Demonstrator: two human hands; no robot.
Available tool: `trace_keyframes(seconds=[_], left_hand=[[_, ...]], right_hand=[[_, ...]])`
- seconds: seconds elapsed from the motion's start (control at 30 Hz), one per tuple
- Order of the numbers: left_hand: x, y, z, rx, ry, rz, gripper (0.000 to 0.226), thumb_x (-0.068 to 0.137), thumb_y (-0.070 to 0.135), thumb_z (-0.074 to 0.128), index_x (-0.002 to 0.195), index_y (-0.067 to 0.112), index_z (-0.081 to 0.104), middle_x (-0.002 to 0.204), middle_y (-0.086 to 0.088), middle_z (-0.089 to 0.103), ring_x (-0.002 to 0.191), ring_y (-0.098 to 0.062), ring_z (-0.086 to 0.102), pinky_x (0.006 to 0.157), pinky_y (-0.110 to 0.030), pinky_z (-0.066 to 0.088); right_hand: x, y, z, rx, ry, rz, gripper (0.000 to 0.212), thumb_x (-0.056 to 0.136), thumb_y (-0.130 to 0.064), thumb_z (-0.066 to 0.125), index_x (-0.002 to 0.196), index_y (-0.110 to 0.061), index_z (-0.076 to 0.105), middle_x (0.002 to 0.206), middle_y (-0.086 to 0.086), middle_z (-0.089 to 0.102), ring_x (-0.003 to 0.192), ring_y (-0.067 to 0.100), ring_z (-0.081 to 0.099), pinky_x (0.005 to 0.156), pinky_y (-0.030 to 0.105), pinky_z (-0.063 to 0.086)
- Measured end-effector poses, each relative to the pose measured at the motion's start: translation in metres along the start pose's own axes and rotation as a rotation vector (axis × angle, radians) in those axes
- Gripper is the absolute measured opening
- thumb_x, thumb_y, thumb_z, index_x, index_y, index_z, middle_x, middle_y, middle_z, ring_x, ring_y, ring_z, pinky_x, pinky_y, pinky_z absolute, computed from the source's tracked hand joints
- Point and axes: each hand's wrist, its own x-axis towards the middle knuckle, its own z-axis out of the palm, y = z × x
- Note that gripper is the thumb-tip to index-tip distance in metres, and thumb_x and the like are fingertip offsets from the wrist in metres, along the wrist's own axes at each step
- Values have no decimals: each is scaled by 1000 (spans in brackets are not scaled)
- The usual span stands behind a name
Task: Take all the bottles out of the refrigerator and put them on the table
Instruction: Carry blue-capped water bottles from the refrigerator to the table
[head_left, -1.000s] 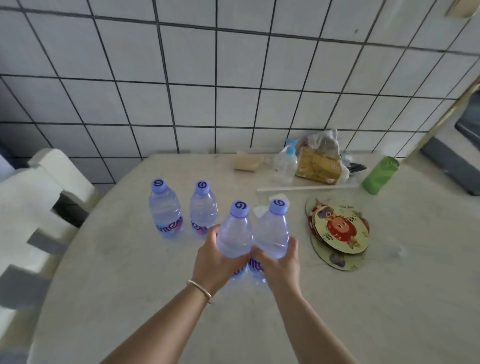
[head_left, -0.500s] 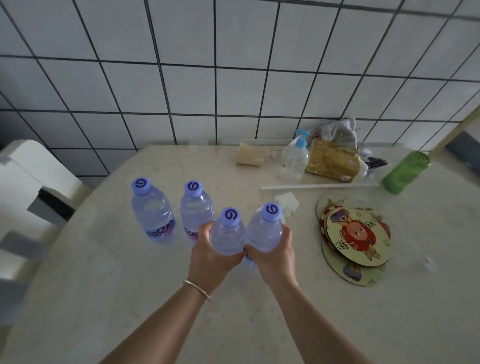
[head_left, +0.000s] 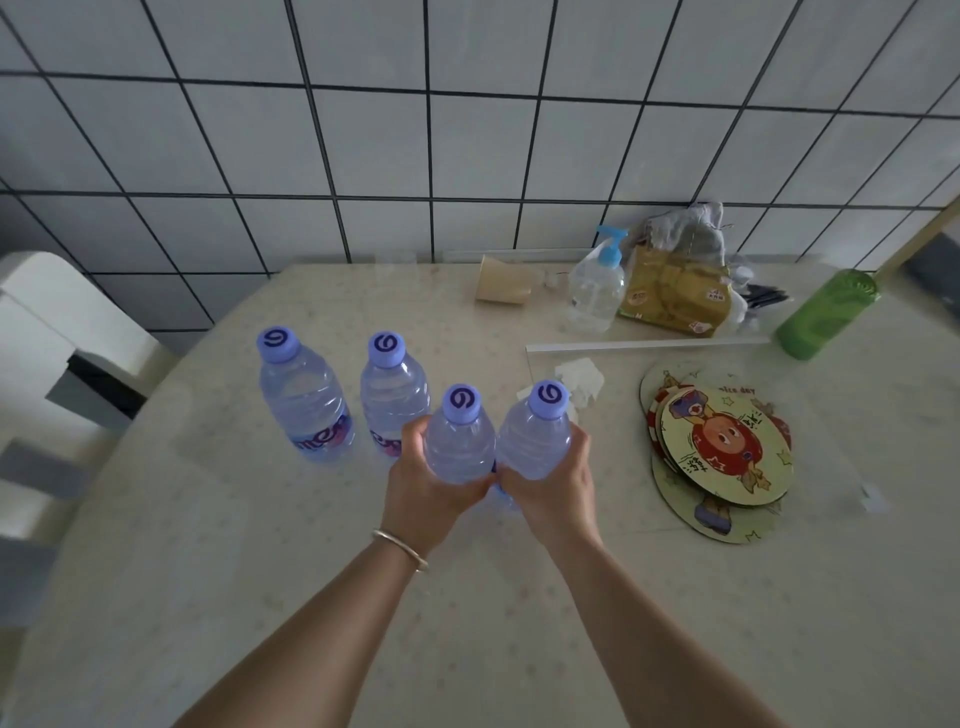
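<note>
Holding one clear plastic water bottle with a lilac cap in my left hand (head_left: 431, 483), its twin in my right hand (head_left: 556, 491), each hand clamped round its barrel. Left-held bottle (head_left: 460, 441) and right-held bottle (head_left: 535, 436) stand upright, touching, just right of two set-down bottles (head_left: 306, 400) on the speckled cream table (head_left: 208, 571). I judge the next move straight down.

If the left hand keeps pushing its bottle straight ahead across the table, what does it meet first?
Probably the free-standing purple-capped water bottle just ahead of the left hand; its held bottle already looks close to it, though depth is unclear.
</note>
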Motion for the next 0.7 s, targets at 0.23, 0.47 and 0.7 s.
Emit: trace_keyframes(seconds=[0.23, 0.47, 0.7], left_hand=[[-7, 2, -2, 22, 19, 91, 62, 56, 22, 87, 95, 38, 41, 88, 16, 59, 78, 0, 56, 63, -2, 38], [-35, 8, -33, 38, -47, 106, 95, 47, 47, 74, 133, 22, 42, 120, 7, 50, 108, -9, 51, 92, -24, 40], [-82, 44, -80, 146, -25, 245, 83, 54, 46, 70, 126, 11, 48, 110, 6, 50, 104, -21, 52, 86, -26, 37]], right_hand=[[-11, -6, -11, -25, -27, 42, 42, 61, -24, 76, 92, -13, 50, 82, 11, 60, 62, 21, 58, 50, 28, 45], [-57, -8, -24, -152, 47, 122, 76, 76, -14, 66, 141, -16, 27, 139, 4, 35, 121, 24, 46, 83, 26, 38], [-117, -47, -48, -268, 103, -96, 73, 81, -42, 62, 142, -20, 27, 141, 0, 35, 128, 21, 33, 100, 30, 30]])
